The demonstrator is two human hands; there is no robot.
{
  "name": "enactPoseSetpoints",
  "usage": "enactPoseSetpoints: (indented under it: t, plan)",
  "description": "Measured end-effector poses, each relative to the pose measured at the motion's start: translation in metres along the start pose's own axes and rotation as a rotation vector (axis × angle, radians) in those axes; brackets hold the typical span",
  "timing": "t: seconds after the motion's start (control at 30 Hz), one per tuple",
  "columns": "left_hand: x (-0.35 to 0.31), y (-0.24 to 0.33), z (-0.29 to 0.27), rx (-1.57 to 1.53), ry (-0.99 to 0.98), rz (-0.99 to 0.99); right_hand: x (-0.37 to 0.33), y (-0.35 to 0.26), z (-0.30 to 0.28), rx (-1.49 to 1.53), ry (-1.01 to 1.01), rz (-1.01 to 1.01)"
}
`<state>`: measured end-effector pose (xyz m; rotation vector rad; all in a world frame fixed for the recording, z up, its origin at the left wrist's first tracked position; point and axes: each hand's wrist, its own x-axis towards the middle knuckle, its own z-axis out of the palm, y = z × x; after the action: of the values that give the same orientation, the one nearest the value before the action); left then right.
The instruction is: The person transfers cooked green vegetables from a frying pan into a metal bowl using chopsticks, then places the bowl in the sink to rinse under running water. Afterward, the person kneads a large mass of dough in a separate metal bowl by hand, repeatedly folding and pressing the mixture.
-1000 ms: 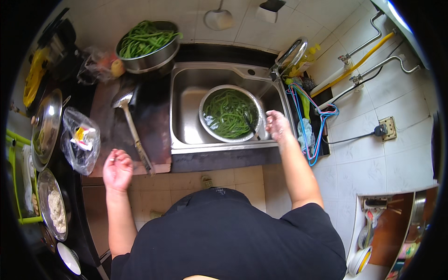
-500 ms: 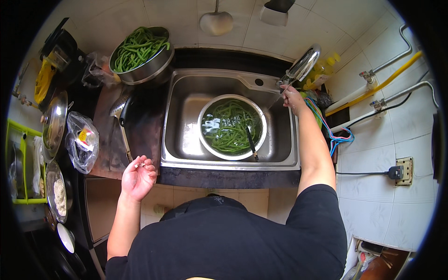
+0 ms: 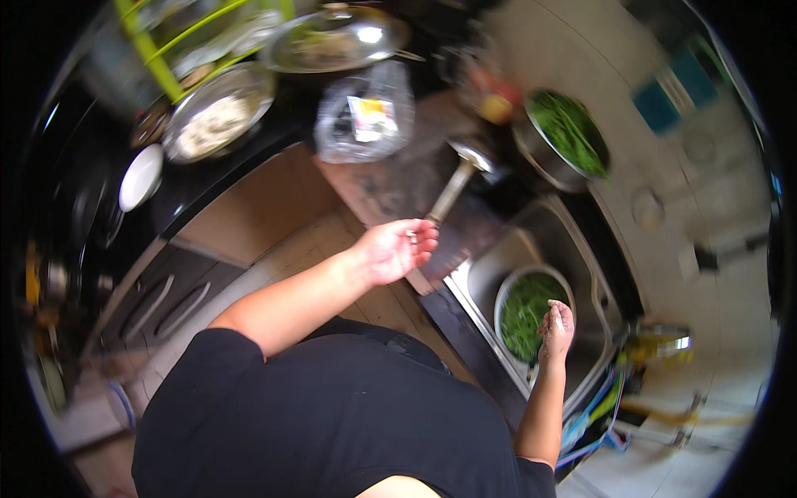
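Note:
My left hand (image 3: 392, 251) is palm up beside the counter edge, its fingers curled in around a small whitish bit too tiny to name. Just beyond its fingertips lies a long-handled slotted spoon (image 3: 453, 187) on the brown board. My right hand (image 3: 558, 332) hangs over the right side of the sink, fingers bent together and smeared with white; whether they hold anything is hidden. Below it, a round basin (image 3: 501, 307) of long green beans (image 3: 525, 309) stands in the steel sink (image 3: 496, 249). A metal pot (image 3: 544, 153) beyond the sink holds more green beans (image 3: 564, 124).
A clear plastic bag (image 3: 340, 124) with a labelled pack lies on the board (image 3: 365, 178). Farther left are a lidded pan (image 3: 332, 41), a bowl of pale dough-like stuff (image 3: 217, 124), a white bowl (image 3: 139, 178) and a green rack (image 3: 154, 58). Coloured hangers (image 3: 610, 415) hang past the sink.
The view has swung to the left. My right hand has left the tap and come back over the basin. My left hand stays curled, palm up, near the slotted spoon.

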<state>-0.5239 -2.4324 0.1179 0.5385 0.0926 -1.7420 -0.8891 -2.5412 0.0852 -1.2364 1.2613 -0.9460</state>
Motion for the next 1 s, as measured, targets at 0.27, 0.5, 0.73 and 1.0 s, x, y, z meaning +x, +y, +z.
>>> enactPoseSetpoints:
  t: [0.27,0.5,0.73,1.0]
  plan:
    - [-0.122,0.150,-0.102,-0.129,0.094,0.457,-0.006,-0.067,0.305,-0.064,-0.683,-0.031]
    - [-0.245,0.256,-0.177,-0.202,0.222,0.769,-0.034,-0.092,0.534,-0.126,-1.117,-0.003]
    - [-0.268,0.337,-0.196,-0.265,0.328,0.900,-0.017,-0.116,0.697,-0.186,-1.222,-0.182]
    - [-0.197,0.434,-0.198,-0.343,0.885,0.872,0.083,-0.091,0.846,-0.417,-1.046,-0.250]
